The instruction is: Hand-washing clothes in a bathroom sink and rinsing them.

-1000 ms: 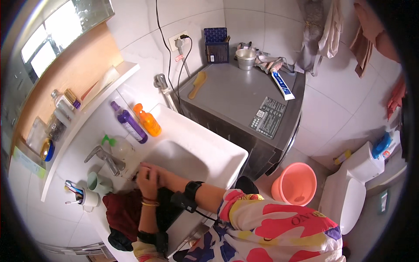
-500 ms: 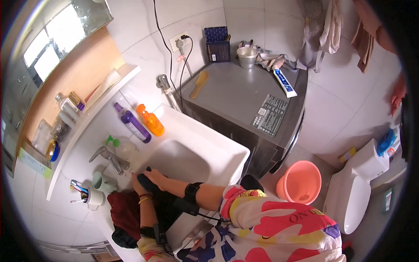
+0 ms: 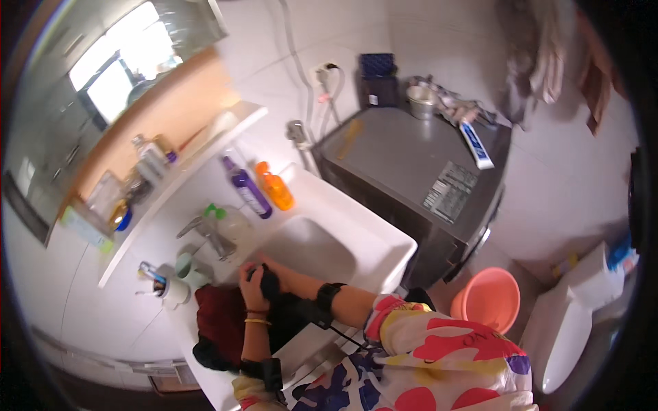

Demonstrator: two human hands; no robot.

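Both my hands are together at the near-left edge of the white sink [image 3: 329,246], below the faucet [image 3: 212,238]. A bunched piece of black cloth [image 3: 271,282] is between them. My left hand [image 3: 254,288] has its fingers curled around the cloth's left side. My right hand [image 3: 276,269] grips it from the right, its fingers partly hidden and blurred. Beside my left forearm a dark red cloth [image 3: 219,318] lies heaped on the counter. More black fabric shows under both forearms.
Behind the basin stand a purple bottle [image 3: 247,188], an orange bottle [image 3: 276,188] and a green-topped pump bottle [image 3: 229,222]. A green cup [image 3: 190,272] and a toothbrush holder [image 3: 175,293] are left of the faucet. A grey washing machine [image 3: 397,154], a pink bucket [image 3: 486,301] and a toilet are rightward.
The view has shifted, so the room sits further right. The black cloth, stretched out between my hands before, is now bunched up, and my left hand has closed higher around it.
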